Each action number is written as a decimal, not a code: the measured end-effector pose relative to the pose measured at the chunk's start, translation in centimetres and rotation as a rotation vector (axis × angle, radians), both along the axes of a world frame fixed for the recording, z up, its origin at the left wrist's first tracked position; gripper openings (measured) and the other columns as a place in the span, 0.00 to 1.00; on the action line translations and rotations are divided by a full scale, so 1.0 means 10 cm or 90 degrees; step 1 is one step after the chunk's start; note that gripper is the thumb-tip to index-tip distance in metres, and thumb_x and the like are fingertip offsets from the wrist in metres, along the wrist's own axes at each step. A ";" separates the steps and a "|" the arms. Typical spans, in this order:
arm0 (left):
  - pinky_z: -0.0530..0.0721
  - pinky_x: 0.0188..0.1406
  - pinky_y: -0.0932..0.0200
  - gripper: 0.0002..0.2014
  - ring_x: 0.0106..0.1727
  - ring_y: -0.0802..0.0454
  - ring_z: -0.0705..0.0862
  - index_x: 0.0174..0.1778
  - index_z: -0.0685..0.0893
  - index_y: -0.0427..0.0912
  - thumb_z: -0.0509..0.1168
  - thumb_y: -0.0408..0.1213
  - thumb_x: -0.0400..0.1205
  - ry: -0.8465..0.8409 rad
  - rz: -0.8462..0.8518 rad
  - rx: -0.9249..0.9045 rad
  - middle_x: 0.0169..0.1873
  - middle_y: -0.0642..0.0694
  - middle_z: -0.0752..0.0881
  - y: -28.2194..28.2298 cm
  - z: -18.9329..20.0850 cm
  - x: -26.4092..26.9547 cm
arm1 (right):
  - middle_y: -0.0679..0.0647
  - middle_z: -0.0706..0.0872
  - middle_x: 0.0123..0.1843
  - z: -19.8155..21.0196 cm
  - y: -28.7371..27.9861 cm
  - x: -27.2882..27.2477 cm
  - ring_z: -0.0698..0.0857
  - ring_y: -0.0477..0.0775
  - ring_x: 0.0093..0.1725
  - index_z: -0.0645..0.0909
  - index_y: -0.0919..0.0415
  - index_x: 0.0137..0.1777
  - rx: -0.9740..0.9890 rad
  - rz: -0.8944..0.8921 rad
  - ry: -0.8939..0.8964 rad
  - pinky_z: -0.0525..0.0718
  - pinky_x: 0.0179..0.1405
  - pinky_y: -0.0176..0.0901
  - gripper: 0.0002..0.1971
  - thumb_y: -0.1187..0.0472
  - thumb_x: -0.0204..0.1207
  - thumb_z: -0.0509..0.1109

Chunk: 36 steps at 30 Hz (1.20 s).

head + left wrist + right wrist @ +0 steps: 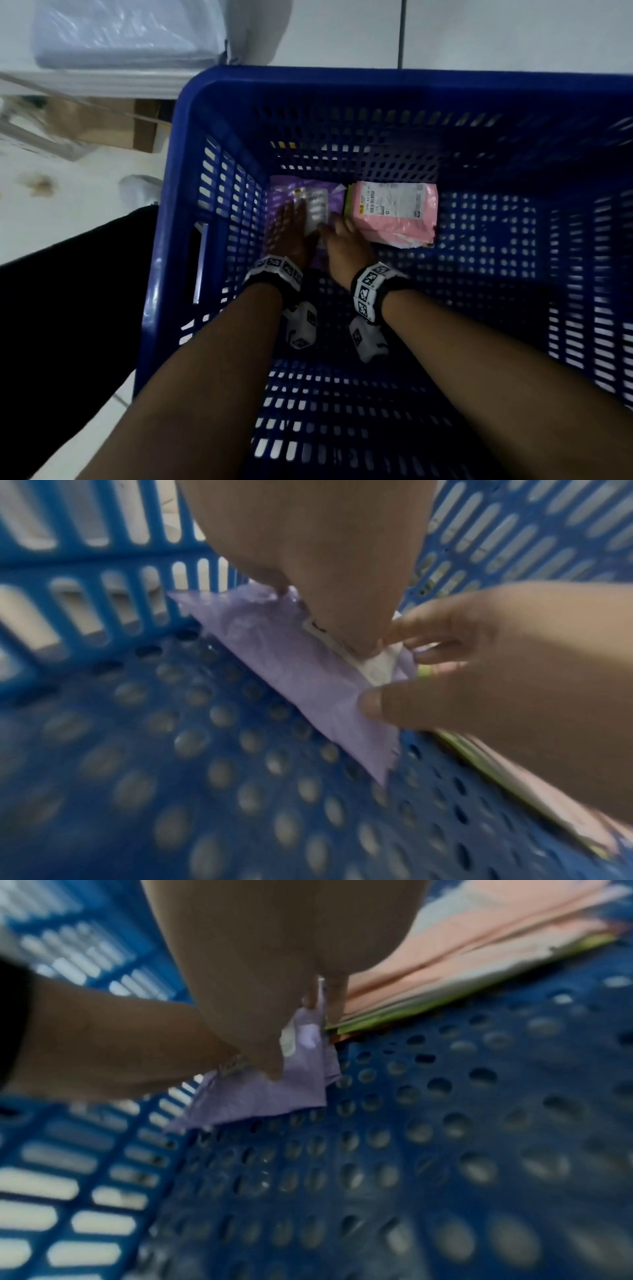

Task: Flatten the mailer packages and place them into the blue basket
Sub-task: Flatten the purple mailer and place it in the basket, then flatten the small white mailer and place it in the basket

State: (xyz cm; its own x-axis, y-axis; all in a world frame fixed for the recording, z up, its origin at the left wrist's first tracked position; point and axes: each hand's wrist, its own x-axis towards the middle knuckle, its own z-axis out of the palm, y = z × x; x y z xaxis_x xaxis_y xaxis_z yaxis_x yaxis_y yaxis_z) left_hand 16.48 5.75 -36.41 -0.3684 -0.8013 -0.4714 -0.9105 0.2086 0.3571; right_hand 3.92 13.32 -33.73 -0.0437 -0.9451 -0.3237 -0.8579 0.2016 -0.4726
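Both hands deep in blue basket. Left hand flat, fingers straight, pressing purple mailer onto basket floor. Right hand just right of it; thumb and fingers on mailer's right edge, pinch or press cannot tell, blurred. Mailer lies under both palms, in far-left corner; white label half hidden by left fingers. Pink mailer just right of right hand, on stack with green edge; lower layers hidden. Wrist views smeared.

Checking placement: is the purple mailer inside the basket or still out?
Inside. The purple mailer lies flat on the blue basket floor, left hand pressing it, beside the pink mailer.
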 end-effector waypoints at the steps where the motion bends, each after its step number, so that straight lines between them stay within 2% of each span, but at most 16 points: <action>1: 0.44 0.87 0.46 0.38 0.88 0.46 0.45 0.89 0.44 0.50 0.55 0.58 0.88 -0.001 -0.002 0.008 0.88 0.44 0.45 -0.05 -0.05 0.00 | 0.64 0.61 0.85 0.00 -0.02 -0.01 0.59 0.66 0.83 0.68 0.62 0.80 0.015 0.025 0.019 0.66 0.81 0.57 0.32 0.72 0.74 0.67; 4: 0.43 0.87 0.45 0.37 0.88 0.47 0.45 0.89 0.44 0.49 0.51 0.60 0.88 -0.023 -0.013 0.024 0.88 0.45 0.44 -0.13 -0.12 0.00 | 0.66 0.62 0.85 -0.07 -0.05 0.01 0.60 0.66 0.84 0.68 0.64 0.81 0.017 0.070 0.097 0.62 0.81 0.54 0.27 0.65 0.80 0.60; 6: 0.41 0.87 0.45 0.37 0.88 0.48 0.42 0.88 0.41 0.49 0.48 0.60 0.88 -0.042 -0.022 0.037 0.88 0.46 0.41 -0.15 -0.15 -0.01 | 0.66 0.70 0.82 -0.15 -0.06 0.03 0.68 0.67 0.82 0.76 0.65 0.76 0.002 0.089 0.135 0.68 0.78 0.55 0.26 0.62 0.79 0.54; 8: 0.39 0.87 0.46 0.37 0.88 0.49 0.40 0.88 0.38 0.50 0.46 0.61 0.88 -0.061 -0.018 0.058 0.88 0.47 0.38 -0.16 -0.15 -0.02 | 0.68 0.71 0.81 -0.19 -0.07 0.02 0.70 0.68 0.81 0.78 0.68 0.74 -0.001 0.110 0.155 0.71 0.77 0.58 0.26 0.61 0.76 0.59; 12: 0.40 0.86 0.44 0.40 0.88 0.46 0.41 0.87 0.36 0.49 0.47 0.64 0.87 -0.098 -0.009 0.088 0.88 0.46 0.38 -0.20 -0.05 -0.11 | 0.64 0.48 0.89 -0.12 -0.16 -0.06 0.52 0.63 0.88 0.59 0.66 0.84 0.072 0.105 0.102 0.55 0.84 0.55 0.32 0.62 0.81 0.62; 14: 0.47 0.86 0.42 0.42 0.88 0.42 0.48 0.88 0.40 0.45 0.51 0.63 0.86 -0.125 -0.017 0.104 0.88 0.42 0.43 -0.30 0.01 -0.19 | 0.62 0.50 0.89 0.00 -0.23 -0.13 0.55 0.62 0.87 0.63 0.62 0.83 0.079 0.101 0.095 0.57 0.83 0.53 0.30 0.60 0.81 0.65; 16: 0.61 0.83 0.41 0.41 0.85 0.37 0.61 0.88 0.52 0.40 0.57 0.60 0.85 -0.120 -0.033 0.093 0.86 0.37 0.57 -0.41 0.10 -0.25 | 0.61 0.54 0.88 0.13 -0.30 -0.19 0.58 0.62 0.85 0.68 0.60 0.80 0.088 0.111 0.080 0.60 0.83 0.53 0.28 0.60 0.81 0.68; 18: 0.74 0.75 0.40 0.33 0.74 0.33 0.76 0.78 0.74 0.37 0.57 0.57 0.84 -0.049 -0.076 0.067 0.75 0.33 0.76 -0.48 0.34 -0.39 | 0.60 0.58 0.86 0.31 -0.37 -0.29 0.62 0.63 0.83 0.70 0.59 0.79 0.066 0.113 0.085 0.63 0.82 0.55 0.29 0.60 0.78 0.71; 20: 0.81 0.65 0.40 0.23 0.64 0.33 0.84 0.66 0.83 0.38 0.58 0.50 0.84 0.005 -0.117 0.020 0.64 0.34 0.85 -0.52 0.66 -0.55 | 0.61 0.62 0.84 0.53 -0.44 -0.41 0.67 0.66 0.79 0.71 0.60 0.78 0.026 0.104 0.091 0.69 0.78 0.58 0.29 0.61 0.77 0.71; 22: 0.82 0.64 0.43 0.15 0.64 0.36 0.84 0.65 0.85 0.40 0.60 0.38 0.85 0.051 -0.147 -0.043 0.63 0.35 0.86 -0.56 0.99 -0.75 | 0.62 0.66 0.80 0.83 -0.51 -0.53 0.71 0.67 0.75 0.74 0.63 0.74 -0.014 0.098 0.114 0.75 0.73 0.59 0.25 0.62 0.77 0.70; 24: 0.82 0.63 0.44 0.14 0.64 0.35 0.85 0.63 0.86 0.39 0.61 0.35 0.84 0.047 -0.158 -0.082 0.62 0.33 0.86 -0.60 1.33 -0.93 | 0.63 0.73 0.73 1.17 -0.55 -0.68 0.76 0.67 0.70 0.77 0.64 0.67 -0.056 0.099 0.149 0.78 0.65 0.57 0.18 0.63 0.77 0.70; 27: 0.82 0.53 0.48 0.09 0.58 0.36 0.86 0.54 0.85 0.35 0.63 0.32 0.82 0.017 -0.200 -0.114 0.57 0.33 0.87 -0.57 1.80 -1.24 | 0.62 0.81 0.62 1.72 -0.53 -0.95 0.82 0.65 0.61 0.82 0.64 0.61 -0.094 0.112 0.218 0.80 0.52 0.54 0.13 0.60 0.78 0.70; 29: 0.79 0.45 0.52 0.05 0.51 0.37 0.87 0.41 0.81 0.38 0.62 0.31 0.82 0.042 -0.218 -0.145 0.48 0.35 0.88 -0.49 2.14 -1.43 | 0.62 0.83 0.58 2.07 -0.44 -1.16 0.84 0.65 0.54 0.83 0.65 0.59 -0.123 0.110 0.265 0.79 0.44 0.52 0.12 0.61 0.79 0.68; 31: 0.74 0.38 0.55 0.10 0.43 0.38 0.86 0.32 0.76 0.39 0.62 0.31 0.79 0.147 -0.221 -0.157 0.33 0.39 0.84 -0.37 2.40 -1.60 | 0.61 0.82 0.56 2.34 -0.32 -1.40 0.84 0.64 0.51 0.83 0.64 0.57 -0.177 0.103 0.299 0.72 0.39 0.50 0.11 0.62 0.78 0.66; 33: 0.74 0.36 0.55 0.08 0.37 0.41 0.84 0.32 0.77 0.39 0.61 0.38 0.76 0.265 -0.229 -0.193 0.30 0.44 0.82 -0.22 2.58 -1.77 | 0.60 0.82 0.56 2.52 -0.15 -1.66 0.82 0.63 0.54 0.82 0.64 0.60 -0.232 0.084 0.319 0.67 0.40 0.49 0.13 0.63 0.76 0.65; 36: 0.78 0.38 0.54 0.11 0.38 0.48 0.83 0.48 0.85 0.41 0.62 0.43 0.77 0.364 -0.235 -0.284 0.41 0.49 0.87 -0.03 2.72 -2.12 | 0.60 0.82 0.59 2.65 0.12 -2.06 0.79 0.62 0.60 0.78 0.62 0.67 -0.277 0.001 0.320 0.69 0.45 0.49 0.19 0.62 0.76 0.66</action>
